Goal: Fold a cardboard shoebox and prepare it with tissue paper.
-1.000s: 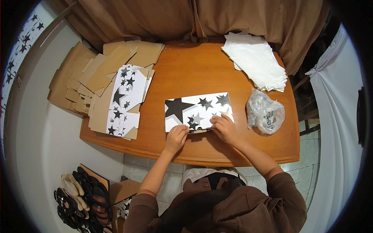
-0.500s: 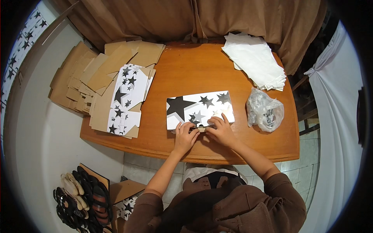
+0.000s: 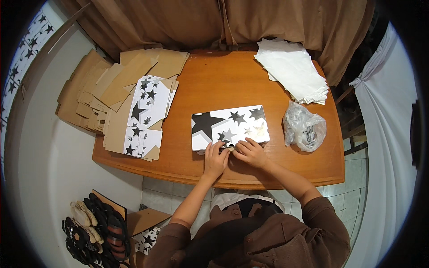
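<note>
Near the middle of an orange-brown wooden tabletop (image 3: 210,80), touched the near edge of a white rectangular star-printed cardboard box (image 3: 230,126) with left hand (image 3: 215,160) and right hand (image 3: 252,154); couldn't tell either grip's hold.

I get a head-worn fisheye view, looking steeply down close over the wooden table (image 3: 214,85) toward the brown curtain (image 3: 178,22).

the box (image 3: 232,126) is white with black and grey stars; beneath it, the table (image 3: 219,85) is orange-brown; left of it, flat cardboard (image 3: 114,91) is tan; beyond it, the curtain (image 3: 178,24) is brown.
</note>
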Available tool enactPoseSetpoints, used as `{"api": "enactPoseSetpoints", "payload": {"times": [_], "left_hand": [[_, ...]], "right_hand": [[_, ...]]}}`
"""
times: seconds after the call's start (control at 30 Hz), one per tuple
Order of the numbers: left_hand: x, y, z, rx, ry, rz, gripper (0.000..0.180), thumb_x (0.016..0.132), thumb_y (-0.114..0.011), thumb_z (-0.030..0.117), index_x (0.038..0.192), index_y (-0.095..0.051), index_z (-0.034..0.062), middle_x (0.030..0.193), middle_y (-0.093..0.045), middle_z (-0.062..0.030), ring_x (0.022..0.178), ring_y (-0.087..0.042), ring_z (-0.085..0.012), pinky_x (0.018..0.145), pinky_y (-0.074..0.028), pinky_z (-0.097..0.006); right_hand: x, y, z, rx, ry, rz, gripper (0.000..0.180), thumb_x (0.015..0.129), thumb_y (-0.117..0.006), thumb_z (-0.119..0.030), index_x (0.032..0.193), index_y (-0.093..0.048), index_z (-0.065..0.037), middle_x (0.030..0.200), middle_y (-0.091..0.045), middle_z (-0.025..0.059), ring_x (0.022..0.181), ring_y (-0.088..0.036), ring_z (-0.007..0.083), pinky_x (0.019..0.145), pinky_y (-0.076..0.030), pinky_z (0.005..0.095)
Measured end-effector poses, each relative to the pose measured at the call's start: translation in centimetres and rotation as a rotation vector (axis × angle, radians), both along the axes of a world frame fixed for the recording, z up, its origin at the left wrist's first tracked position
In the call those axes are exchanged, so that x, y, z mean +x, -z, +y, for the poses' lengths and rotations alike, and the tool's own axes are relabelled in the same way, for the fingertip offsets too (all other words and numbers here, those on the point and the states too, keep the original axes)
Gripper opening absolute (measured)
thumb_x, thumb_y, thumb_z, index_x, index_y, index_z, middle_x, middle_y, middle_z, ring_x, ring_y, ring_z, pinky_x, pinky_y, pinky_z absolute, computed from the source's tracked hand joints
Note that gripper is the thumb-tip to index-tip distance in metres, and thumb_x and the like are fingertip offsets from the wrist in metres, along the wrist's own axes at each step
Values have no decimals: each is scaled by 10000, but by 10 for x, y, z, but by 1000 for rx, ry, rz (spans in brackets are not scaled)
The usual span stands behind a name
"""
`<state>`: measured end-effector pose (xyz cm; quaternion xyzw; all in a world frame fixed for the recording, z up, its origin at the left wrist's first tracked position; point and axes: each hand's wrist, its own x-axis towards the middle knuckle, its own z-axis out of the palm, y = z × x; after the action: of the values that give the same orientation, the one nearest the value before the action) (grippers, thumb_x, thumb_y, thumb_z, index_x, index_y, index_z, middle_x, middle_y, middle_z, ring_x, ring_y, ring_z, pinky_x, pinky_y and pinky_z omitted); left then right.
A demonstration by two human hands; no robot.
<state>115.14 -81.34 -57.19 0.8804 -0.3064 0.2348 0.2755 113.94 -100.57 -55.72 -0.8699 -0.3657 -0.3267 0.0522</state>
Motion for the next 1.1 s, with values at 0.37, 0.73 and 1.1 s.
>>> {"api": "enactPoseSetpoints", "payload": {"times": [0.37,0.73,1.1], "left_hand": [[5,11,8,81,1,-195,273,698,-638,98,968,-630,136,1059,-510,-81,1002,-524,-251,890,-403,-450],[4,4,3,87,-14,-192,273,650,-695,114,914,-628,114,1001,-518,-77,899,-513,-253,863,-389,-430],[46,-49,-3,291,175,223,458,685,-709,320,1044,-558,79,1031,-539,-96,949,-525,-269,818,-403,-415]], "right_hand": [[2,0,2,64,-28,58,249,730,-565,-224,927,-588,-73,940,-585,50,927,-566,194,866,-443,380],[6,6,6,129,13,79,190,706,-592,-236,838,-547,-108,859,-543,43,796,-535,209,788,-457,365],[58,-33,-17,333,-114,556,181,774,-559,-141,926,-579,-45,915,-558,129,881,-527,310,777,-428,393]]}}
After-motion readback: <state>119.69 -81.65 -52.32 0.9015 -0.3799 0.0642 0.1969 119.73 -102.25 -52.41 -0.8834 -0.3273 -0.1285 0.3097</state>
